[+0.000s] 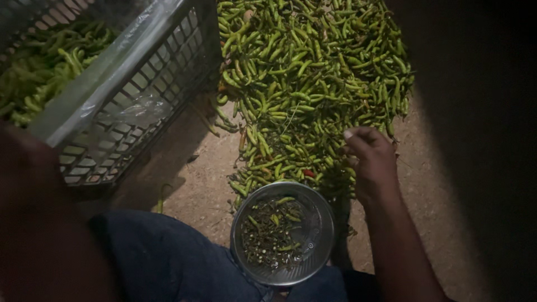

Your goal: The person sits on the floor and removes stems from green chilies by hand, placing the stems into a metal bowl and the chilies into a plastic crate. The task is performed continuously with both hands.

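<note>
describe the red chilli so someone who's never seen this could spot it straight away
Start at the big heap of green chillies spread on the dirt floor. Follow its near edge down to the round metal bowl, beside the right hand. Just above the bowl's rim lies the red chilli, the one plainly red pod among green ones.

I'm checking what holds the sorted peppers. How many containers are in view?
2. A plastic crate lined with clear film, upper left, holding green peppers; a round metal bowl at bottom centre, holding stems and bits. Others may lie outside the lit area.
</note>
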